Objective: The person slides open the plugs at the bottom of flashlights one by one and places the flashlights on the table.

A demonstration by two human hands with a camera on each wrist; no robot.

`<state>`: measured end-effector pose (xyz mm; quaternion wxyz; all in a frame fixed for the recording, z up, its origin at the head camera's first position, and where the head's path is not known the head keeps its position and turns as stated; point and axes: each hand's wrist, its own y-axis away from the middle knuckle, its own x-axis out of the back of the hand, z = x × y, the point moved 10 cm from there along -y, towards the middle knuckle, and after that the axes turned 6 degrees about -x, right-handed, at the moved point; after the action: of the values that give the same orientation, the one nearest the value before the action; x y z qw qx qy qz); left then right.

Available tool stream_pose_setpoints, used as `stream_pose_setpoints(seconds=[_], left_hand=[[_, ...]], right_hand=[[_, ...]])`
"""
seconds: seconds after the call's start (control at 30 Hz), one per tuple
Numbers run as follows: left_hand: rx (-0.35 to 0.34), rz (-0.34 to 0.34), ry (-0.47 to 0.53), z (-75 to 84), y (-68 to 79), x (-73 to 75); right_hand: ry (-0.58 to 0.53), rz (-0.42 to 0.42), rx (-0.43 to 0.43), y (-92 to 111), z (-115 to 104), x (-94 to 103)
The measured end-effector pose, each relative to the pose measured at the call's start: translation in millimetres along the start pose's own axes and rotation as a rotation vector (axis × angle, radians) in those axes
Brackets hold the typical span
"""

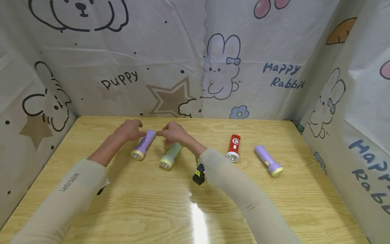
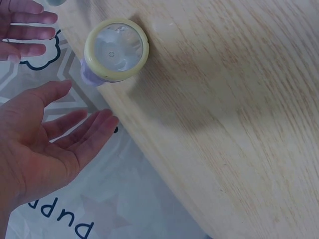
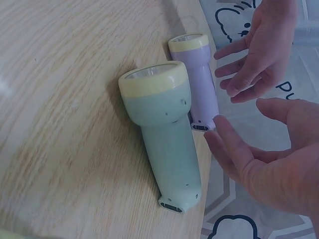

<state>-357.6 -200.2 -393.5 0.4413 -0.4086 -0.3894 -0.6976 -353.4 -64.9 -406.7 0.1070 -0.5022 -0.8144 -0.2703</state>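
Two bare hands reach over the far left half of the table. A purple flashlight (image 1: 144, 145) with a cream rim lies between them, lens end toward me. The left hand (image 1: 129, 130) is at its left side, thumb and fingers apart and holding nothing. From the right, the right hand (image 1: 175, 133) points a finger at the flashlight's tail, its fingertips right beside that end in the right wrist view. Below the right hand lies a mint green flashlight (image 3: 167, 139); its tail is partly hidden in the head view. No object is in either palm.
Further right on the wooden table (image 1: 146, 210) lie a red flashlight (image 1: 234, 147) with a white rim and a second purple flashlight (image 1: 268, 160). A small black device (image 1: 199, 174) shows by the right sleeve. Printed cloth walls (image 1: 170, 57) enclose the back and sides.
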Motion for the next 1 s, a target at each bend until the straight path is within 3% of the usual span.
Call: stream_pose_setpoints(seconds=[0.33,0.63,1.0], left_hand=[[-0.022,0.012,-0.02,-0.6,0.9,-1.5],[-0.017,0.025,-0.003,-0.9,-6.0,-4.3],[-0.018,0.022,0.002,3.8,-4.2,-5.6]], right_hand=[[-0.048,-0.022,-0.056,-4.2,7.3,-5.7],[-0.061,-0.005,-0.064,-8.8,8.9,-11.7],[-0.091,0.032,-0.107,-9.4,11.0,-19.3]])
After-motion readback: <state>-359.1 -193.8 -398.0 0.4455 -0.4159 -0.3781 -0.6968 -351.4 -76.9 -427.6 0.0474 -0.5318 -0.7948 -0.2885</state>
